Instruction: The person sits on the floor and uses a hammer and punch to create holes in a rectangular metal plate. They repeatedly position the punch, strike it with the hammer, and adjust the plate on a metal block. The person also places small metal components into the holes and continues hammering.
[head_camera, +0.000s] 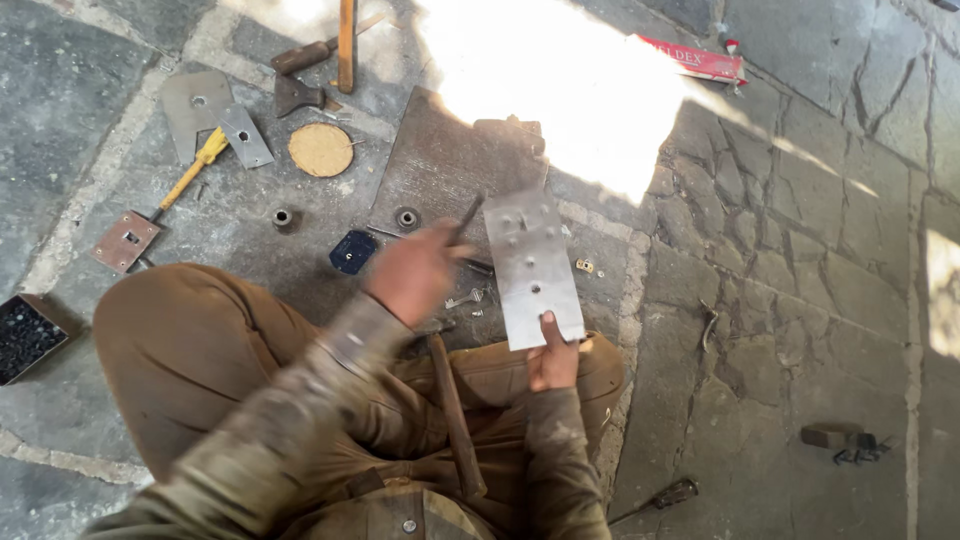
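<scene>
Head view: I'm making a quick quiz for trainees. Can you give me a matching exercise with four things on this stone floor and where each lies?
Things:
1. Metal plate with holes
2. Round cork-coloured disc
3. Yellow-handled tool
4. Red flat box

Places:
A. top right, beside the sunlit patch
B. held at its lower edge by the right hand
C. left, slanting down to a square plate
D. upper middle, left of the large dark sheet

Pairs: 1-B, 2-D, 3-C, 4-A

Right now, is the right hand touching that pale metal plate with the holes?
Touching. The head view shows the right hand gripping the metal plate at its lower edge, thumb on its face.
</scene>
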